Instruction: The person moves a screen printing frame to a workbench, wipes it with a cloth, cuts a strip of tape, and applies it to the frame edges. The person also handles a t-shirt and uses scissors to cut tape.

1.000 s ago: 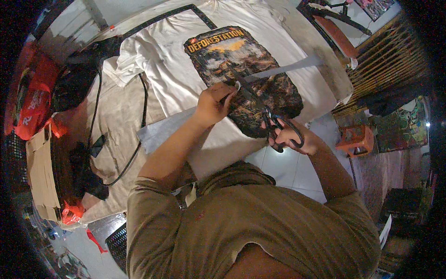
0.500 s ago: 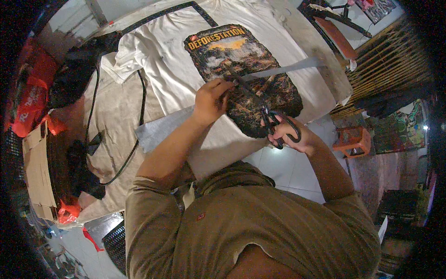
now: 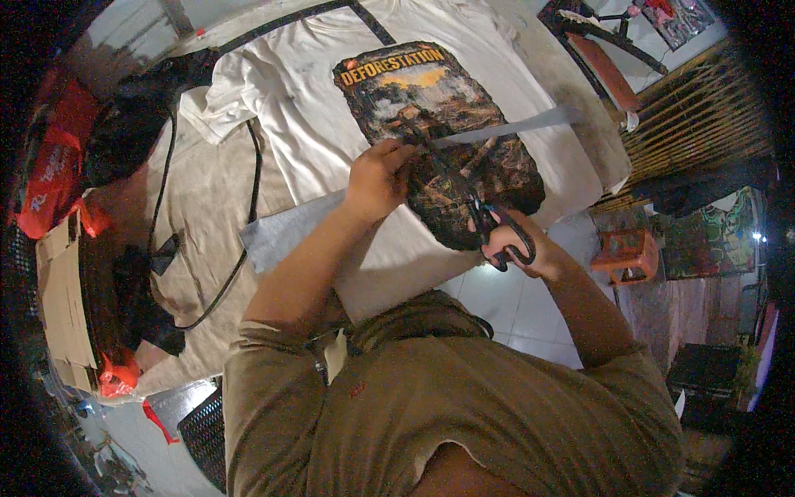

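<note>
Black-handled scissors (image 3: 455, 186) are gripped by my right hand (image 3: 507, 240), fingers through the handle loops, blades angled up toward my left hand (image 3: 381, 178). My left hand is closed in a pinch on a pale, translucent sheet (image 3: 290, 234); part of it hangs beside my left forearm. A narrow pale strip (image 3: 513, 126) stretches right from the blade tips. Behind the scissors lies a white T-shirt (image 3: 298, 108), spread on the table, with a dark rectangular picture print (image 3: 439, 91) on its front. The exact spot where blades meet sheet is hard to make out.
A beige cloth (image 3: 207, 199) with a thin black cord (image 3: 255, 178) covers the table's left side. Cardboard (image 3: 65, 306) and a red bag (image 3: 54, 178) sit at the far left. An orange stool (image 3: 625, 255) stands on the floor at right, below a slatted bamboo panel (image 3: 687, 124).
The scissors and both hands stay in nearly the same place, with the scissors' handles slightly lower and to the right. The whole view has shifted a little.
</note>
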Available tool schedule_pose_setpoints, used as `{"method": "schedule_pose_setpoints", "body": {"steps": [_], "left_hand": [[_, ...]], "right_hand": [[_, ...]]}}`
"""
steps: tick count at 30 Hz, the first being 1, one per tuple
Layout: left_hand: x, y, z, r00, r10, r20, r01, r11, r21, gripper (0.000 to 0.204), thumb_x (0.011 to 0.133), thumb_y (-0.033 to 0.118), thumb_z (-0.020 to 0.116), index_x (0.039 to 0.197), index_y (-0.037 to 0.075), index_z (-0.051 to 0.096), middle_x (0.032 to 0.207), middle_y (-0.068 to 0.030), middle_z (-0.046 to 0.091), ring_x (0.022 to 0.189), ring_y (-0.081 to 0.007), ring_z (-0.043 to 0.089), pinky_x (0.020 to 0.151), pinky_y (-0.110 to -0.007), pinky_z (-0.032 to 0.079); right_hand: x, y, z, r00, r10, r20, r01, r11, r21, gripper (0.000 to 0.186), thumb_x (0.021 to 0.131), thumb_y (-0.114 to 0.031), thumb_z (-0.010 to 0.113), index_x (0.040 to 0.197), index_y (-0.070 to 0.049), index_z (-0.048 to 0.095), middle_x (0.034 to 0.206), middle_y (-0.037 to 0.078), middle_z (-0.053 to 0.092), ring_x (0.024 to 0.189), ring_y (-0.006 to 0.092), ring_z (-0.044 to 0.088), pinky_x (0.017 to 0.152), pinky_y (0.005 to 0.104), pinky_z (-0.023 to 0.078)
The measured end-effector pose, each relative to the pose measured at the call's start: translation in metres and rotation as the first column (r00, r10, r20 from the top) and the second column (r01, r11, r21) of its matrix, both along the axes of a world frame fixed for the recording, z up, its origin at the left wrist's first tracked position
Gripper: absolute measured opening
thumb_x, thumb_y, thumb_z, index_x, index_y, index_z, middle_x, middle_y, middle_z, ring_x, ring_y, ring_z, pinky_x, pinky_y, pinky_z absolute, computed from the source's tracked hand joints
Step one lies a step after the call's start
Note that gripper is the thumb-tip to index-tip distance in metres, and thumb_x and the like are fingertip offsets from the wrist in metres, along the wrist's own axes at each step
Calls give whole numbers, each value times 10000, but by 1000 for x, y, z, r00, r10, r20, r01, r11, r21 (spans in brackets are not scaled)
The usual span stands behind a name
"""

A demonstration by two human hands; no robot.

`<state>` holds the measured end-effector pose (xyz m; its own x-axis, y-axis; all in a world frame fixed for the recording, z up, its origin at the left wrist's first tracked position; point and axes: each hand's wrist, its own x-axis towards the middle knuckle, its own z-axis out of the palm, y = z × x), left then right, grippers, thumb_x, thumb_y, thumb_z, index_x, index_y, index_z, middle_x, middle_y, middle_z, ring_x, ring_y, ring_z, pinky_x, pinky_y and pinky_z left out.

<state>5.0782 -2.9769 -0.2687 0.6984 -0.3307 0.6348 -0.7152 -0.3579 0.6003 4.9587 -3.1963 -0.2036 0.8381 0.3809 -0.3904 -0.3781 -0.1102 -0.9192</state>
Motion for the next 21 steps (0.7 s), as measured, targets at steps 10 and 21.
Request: {"method": "schedule_pose_setpoints", "body": {"steps": [10, 21], "left_hand": [[-1, 0, 4, 997, -66, 31, 68, 995, -71, 310, 603, -30, 517, 897, 53, 570, 760, -112, 516, 705, -308, 528, 584, -370, 439], [0, -1, 3, 999, -29, 13, 30, 996, -84, 315, 602, -39, 520, 898, 56, 570, 747, -116, 506, 682, -311, 519, 580, -370, 435]], "right_hand": [[8, -25, -20, 985, -48, -166, 81, 977, 198, 369, 723, -355, 614, 922, -63, 507, 1023, 75, 469, 650, 143, 470, 573, 266, 385], [12, -13, -10, 955, -6, -298, 73, 974, 214, 480, 708, -374, 615, 1023, -36, 488, 677, 47, 498, 604, 137, 468, 533, 262, 366]]}}
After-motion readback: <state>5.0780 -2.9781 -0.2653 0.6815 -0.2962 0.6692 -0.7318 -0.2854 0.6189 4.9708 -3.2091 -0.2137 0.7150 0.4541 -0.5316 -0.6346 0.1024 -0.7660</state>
